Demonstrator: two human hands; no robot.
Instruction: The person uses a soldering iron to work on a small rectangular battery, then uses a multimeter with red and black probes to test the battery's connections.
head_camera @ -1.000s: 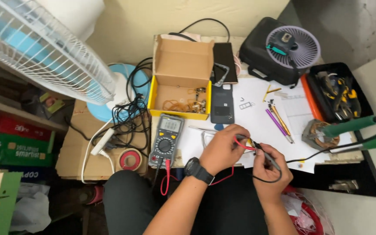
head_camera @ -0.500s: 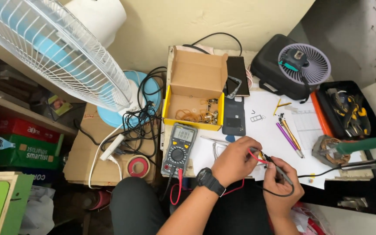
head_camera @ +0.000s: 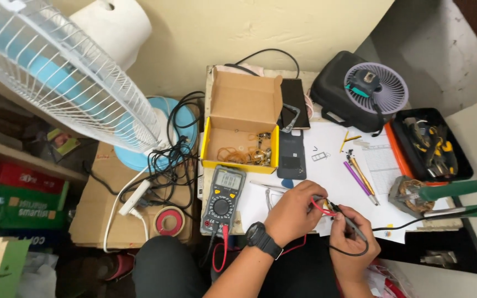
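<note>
Left hand (head_camera: 293, 212), wristwatch on, pinches a thin red test lead (head_camera: 322, 208); right hand (head_camera: 353, 243) is closed on a slim black probe (head_camera: 348, 219), both at the near edge of the white paper-covered bench (head_camera: 327, 171). Grey-and-yellow handheld multimeter (head_camera: 223, 200) lies just left; open paper beyond the hands.

left hand (head_camera: 293, 212): bare, no glove, no ring seen | left wrist: black wristwatch (head_camera: 259, 236) with round dark face and wide black strap | right hand (head_camera: 353, 243): bare, wrist bare | forearms: uncovered, no sleeves in view | legs: dark trousers (head_camera: 167, 267) near bottom edge
</note>
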